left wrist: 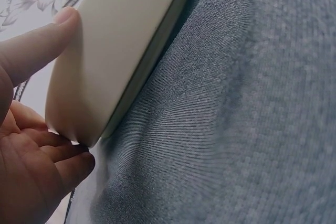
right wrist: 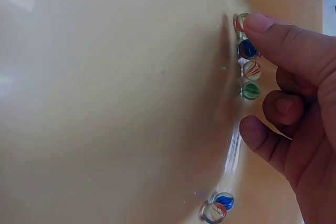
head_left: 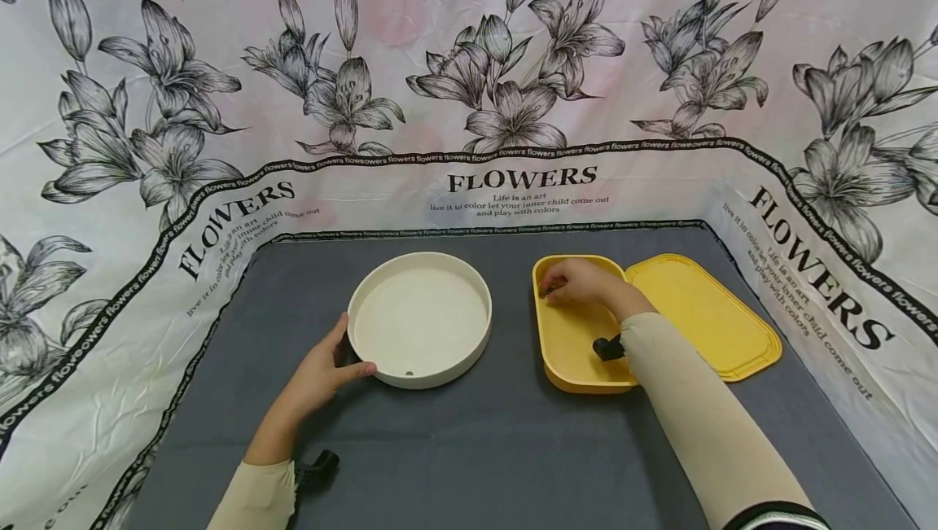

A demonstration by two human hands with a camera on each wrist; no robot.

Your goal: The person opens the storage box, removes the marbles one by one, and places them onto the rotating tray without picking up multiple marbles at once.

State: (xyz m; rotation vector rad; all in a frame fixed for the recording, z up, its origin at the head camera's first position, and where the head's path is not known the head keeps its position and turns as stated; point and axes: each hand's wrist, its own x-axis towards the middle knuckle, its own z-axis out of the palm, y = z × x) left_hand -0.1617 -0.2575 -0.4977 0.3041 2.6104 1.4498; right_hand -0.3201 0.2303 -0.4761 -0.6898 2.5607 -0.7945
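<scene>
A round white tray [head_left: 421,318] sits on the grey cloth, and my left hand [head_left: 322,371] holds its near left side. In the left wrist view my thumb lies along the outer wall while curled fingers touch its lower edge. To the right stands a yellow box [head_left: 579,387], with my right hand [head_left: 582,282] reaching inside at its left wall. The right wrist view shows several glass marbles lined along that wall; my thumb presses the end marble [right wrist: 242,23], the index finger hidden behind. A blue marble [right wrist: 224,201] and an orange-white marble [right wrist: 214,212] lie apart.
A yellow lid [head_left: 703,314] lies flat to the right of the box, beside its rim. The grey cloth [head_left: 469,465] has a flower-printed white border [head_left: 520,188]. A small dark spot shows inside the white tray near its front rim.
</scene>
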